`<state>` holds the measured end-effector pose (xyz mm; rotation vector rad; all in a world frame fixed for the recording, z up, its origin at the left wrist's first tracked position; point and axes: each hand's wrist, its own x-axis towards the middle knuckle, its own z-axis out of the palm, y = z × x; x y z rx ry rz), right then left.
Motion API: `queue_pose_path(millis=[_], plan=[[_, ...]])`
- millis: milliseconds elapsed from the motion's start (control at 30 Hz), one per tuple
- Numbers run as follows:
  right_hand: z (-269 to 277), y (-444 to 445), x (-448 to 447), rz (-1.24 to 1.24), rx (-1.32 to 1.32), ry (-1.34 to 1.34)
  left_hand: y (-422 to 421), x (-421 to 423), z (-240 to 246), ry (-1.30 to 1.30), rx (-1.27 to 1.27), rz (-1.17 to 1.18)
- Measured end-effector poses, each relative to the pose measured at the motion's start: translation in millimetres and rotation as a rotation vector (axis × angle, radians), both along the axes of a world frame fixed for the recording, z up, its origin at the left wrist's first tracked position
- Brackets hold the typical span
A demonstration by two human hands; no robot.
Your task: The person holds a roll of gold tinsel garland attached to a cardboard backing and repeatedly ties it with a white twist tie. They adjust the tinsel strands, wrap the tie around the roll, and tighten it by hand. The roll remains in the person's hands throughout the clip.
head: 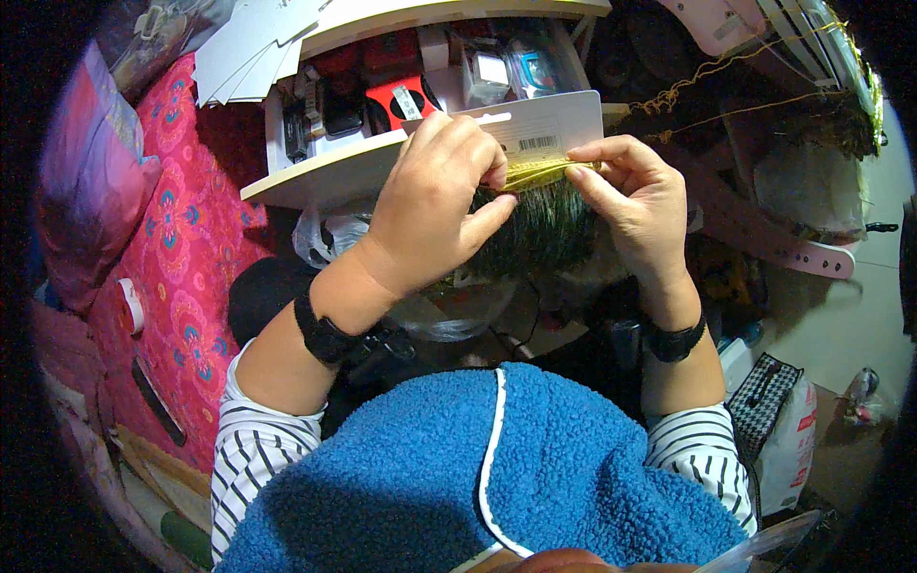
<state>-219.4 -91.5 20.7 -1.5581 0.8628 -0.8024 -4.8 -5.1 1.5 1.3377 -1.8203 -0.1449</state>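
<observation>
My left hand [444, 186] is closed on the left part of a yellow woven band [537, 172]. The thumb and forefinger of my right hand [630, 179] pinch the band's right end. A dense dark fringe [544, 222], which looks like feathers or hair, hangs down from the band. Right behind it stands a white card [573, 118] with a hang slot and a printed code. My left fingers cover the card's left side, and whether they grip it is unclear.
An open drawer [322, 161] beyond my hands holds a red and black item [401, 100] and clear-wrapped boxes [491, 71]. Papers [247, 61] lie at its upper left. A pink patterned cloth [172, 193] spreads at left. Yellow cords [716, 68] stretch toward another fringe [845, 122] at right.
</observation>
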Motion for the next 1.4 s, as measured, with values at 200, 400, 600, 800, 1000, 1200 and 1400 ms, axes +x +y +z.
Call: queue_pose_path(millis=[200,400,600,800,1000,1200,1400], plan=[[-3,2,3,-0.025,0.029,-0.066,1,-2,-3,-0.08,-0.044,0.071],[-3,3,3,-0.064,-0.01,-0.076,-1,-2,-2,-0.003,-0.086,0.084],[-2,3,2,-0.052,0.011,-0.122,-1,1,1,0.097,-0.053,0.058],[1,5,2,-0.04,0.001,-0.087,0,6,2,0.081,0.03,0.054],[3,3,2,-0.025,-0.127,-0.02,-1,10,6,0.053,0.086,-0.049],[3,0,0,0.008,-0.091,-0.02,2,14,11,0.08,0.136,-0.107],[3,1,-1,0.017,-0.069,-0.016,3,13,13,0.081,0.124,-0.137]])
